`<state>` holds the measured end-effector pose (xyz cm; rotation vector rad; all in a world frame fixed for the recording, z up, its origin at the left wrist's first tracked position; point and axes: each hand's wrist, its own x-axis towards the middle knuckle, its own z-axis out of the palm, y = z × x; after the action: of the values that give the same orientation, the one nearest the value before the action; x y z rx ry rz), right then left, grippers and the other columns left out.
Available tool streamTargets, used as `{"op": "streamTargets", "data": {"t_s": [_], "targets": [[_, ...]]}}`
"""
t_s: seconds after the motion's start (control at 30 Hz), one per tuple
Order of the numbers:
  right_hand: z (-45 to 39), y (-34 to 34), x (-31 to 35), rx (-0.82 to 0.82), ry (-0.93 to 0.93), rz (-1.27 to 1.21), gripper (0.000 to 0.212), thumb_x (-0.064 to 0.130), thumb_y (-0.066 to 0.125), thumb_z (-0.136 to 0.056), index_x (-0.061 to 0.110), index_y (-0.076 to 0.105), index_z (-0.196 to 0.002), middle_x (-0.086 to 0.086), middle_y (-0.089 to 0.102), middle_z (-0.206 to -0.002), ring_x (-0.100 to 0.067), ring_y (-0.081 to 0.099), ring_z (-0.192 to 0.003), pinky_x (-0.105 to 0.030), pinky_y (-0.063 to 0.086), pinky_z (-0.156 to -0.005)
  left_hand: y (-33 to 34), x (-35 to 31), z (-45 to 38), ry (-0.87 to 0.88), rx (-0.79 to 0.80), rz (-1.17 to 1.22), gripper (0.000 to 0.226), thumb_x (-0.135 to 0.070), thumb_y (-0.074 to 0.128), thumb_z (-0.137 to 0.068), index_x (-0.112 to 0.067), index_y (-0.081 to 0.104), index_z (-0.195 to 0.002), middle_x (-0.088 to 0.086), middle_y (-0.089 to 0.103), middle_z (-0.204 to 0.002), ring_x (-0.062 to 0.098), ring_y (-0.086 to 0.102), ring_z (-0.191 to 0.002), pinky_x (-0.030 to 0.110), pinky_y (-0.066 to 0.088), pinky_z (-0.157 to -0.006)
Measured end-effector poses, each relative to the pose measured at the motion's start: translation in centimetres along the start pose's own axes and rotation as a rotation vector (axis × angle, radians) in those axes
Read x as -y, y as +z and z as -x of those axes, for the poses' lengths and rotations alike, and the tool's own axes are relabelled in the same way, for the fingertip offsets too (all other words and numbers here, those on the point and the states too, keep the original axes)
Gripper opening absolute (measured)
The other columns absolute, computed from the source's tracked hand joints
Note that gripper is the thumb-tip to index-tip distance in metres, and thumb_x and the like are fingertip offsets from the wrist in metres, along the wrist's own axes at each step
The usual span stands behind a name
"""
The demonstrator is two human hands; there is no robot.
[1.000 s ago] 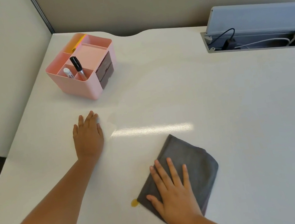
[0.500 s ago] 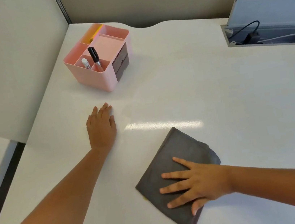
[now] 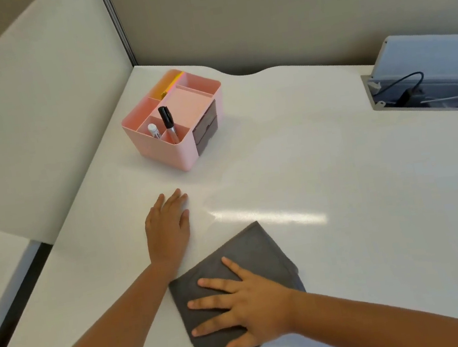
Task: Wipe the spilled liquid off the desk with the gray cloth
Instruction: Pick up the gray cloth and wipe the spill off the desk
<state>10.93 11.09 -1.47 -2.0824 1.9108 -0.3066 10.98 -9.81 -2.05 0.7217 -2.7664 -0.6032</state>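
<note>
While the right hand (image 3: 249,305) presses flat, fingers spread, on the gray cloth (image 3: 250,247) to drive it, the left hand (image 3: 168,229) lies open on the bench (image 3: 374,211), probably bracing; no spill shows.

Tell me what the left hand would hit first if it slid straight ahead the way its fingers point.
Probably the pink organizer: the left hand lies flat, fingers aimed up-desk and slightly right, with only bare desk between.

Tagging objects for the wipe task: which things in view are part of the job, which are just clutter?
In the job:
gray cloth
right hand, flat on the cloth
left hand, flat on the desk
desk

Lying about:
pink organizer
black marker
cable tray
</note>
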Motion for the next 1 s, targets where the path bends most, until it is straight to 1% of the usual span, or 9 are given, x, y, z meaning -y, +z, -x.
{"op": "streamTargets", "data": {"t_s": [0.1,0.23,0.3,0.37,0.47,0.57,0.67,0.8,1.0], "targets": [[-1.3,-0.2,-1.6,-0.040,0.111,0.015,0.053,0.056,0.045,-0.089,0.040,0.035,-0.138,0.010,0.022,-0.155,-0.016,-0.005,-0.145,-0.061,-0.023,-0.104,0.0,0.2,-0.1,-0.047,0.000,0.094,0.035,-0.022,0.039,-0.095,-0.019,0.051,-0.127,0.001,0.050,-0.140,0.026,0.034,-0.137,0.045,0.027,-0.112],[-2.6,-1.4,-5.0,-0.058,0.239,0.043,0.054,0.059,0.039,-0.089,0.043,0.030,-0.140,0.010,0.017,-0.156,-0.017,-0.004,-0.145,-0.057,-0.027,-0.103,-0.5,0.0,-0.1,-0.140,-0.002,0.250,0.042,-0.032,0.028,-0.096,-0.020,0.046,-0.132,0.004,0.047,-0.142,0.023,0.032,-0.138,0.041,0.024,-0.113],[-3.1,-2.3,-7.1,-0.067,0.312,0.059,0.055,0.061,0.035,-0.089,0.045,0.027,-0.140,0.011,0.015,-0.157,-0.018,-0.004,-0.145,-0.057,-0.026,-0.104,-0.5,0.0,-0.1,-0.125,0.001,0.232,0.047,-0.034,0.027,-0.093,-0.018,0.045,-0.133,0.003,0.046,-0.143,0.023,0.033,-0.138,0.040,0.025,-0.113],[-3.3,-3.2,-9.4,-0.079,0.387,0.076,0.055,0.063,0.030,-0.088,0.046,0.024,-0.141,0.011,0.013,-0.157,-0.018,-0.005,-0.145,-0.058,-0.022,-0.107,-0.5,-0.1,-0.1,-0.108,0.004,0.178,0.045,-0.033,0.031,-0.093,-0.018,0.044,-0.134,0.003,0.044,-0.144,0.024,0.034,-0.137,0.041,0.026,-0.112],[-2.9,-4.5,-13.1,-0.101,0.506,0.113,0.058,0.067,0.021,-0.086,0.048,0.021,-0.141,0.012,0.012,-0.157,-0.017,-0.005,-0.145,-0.057,-0.019,-0.107,-0.3,-0.2,-0.1,-0.111,0.020,0.124,0.052,-0.040,0.031,-0.089,-0.019,0.041,-0.136,0.003,0.043,-0.145,0.024,0.033,-0.138,0.041,0.026,-0.112],[-1.4,-6.0,-16.9,-0.148,0.646,0.121,0.058,0.067,0.022,-0.086,0.048,0.020,-0.141,0.013,0.012,-0.157,-0.017,-0.003,-0.145,-0.058,-0.015,-0.109,-0.3,-0.1,0.2,-0.107,0.021,0.106,0.056,-0.044,0.032,-0.087,-0.021,0.038,-0.137,0.002,0.043,-0.145,0.023,0.033,-0.138,0.042,0.025,-0.112],[1.6,-7.4,-20.9,-0.203,0.825,0.114,0.057,0.067,0.022,-0.087,0.049,0.019,-0.141,0.013,0.011,-0.157,-0.017,-0.002,-0.145,-0.062,-0.009,-0.110,-0.2,0.0,0.2,-0.102,0.020,0.090,0.055,-0.044,0.033,-0.086,-0.022,0.037,-0.137,0.002,0.044,-0.144,0.023,0.032,-0.138,0.043,0.025,-0.112],[9.1,-8.7,-24.6,-0.268,1.113,0.125,0.055,0.064,0.023,-0.088,0.047,0.020,-0.141,0.011,0.015,-0.157,-0.019,0.004,-0.145,-0.065,-0.004,-0.108,-0.1,-0.1,0.1,-0.092,0.028,0.073,0.056,-0.043,0.033,-0.086,-0.021,0.038,-0.137,0.004,0.045,-0.143,0.025,0.032,-0.138,0.047,0.027,-0.112],[24.2,-8.7,-24.9,-0.314,1.528,0.083,0.060,0.066,0.017,-0.087,0.045,0.015,-0.143,0.006,0.012,-0.158,-0.021,0.005,-0.144,-0.069,0.001,-0.108,-0.2,-0.2,0.2,-0.104,0.034,0.061,0.058,-0.045,0.030,-0.085,-0.022,0.037,-0.137,0.007,0.046,-0.143,0.027,0.032,-0.138,0.047,0.026,-0.112]]}}
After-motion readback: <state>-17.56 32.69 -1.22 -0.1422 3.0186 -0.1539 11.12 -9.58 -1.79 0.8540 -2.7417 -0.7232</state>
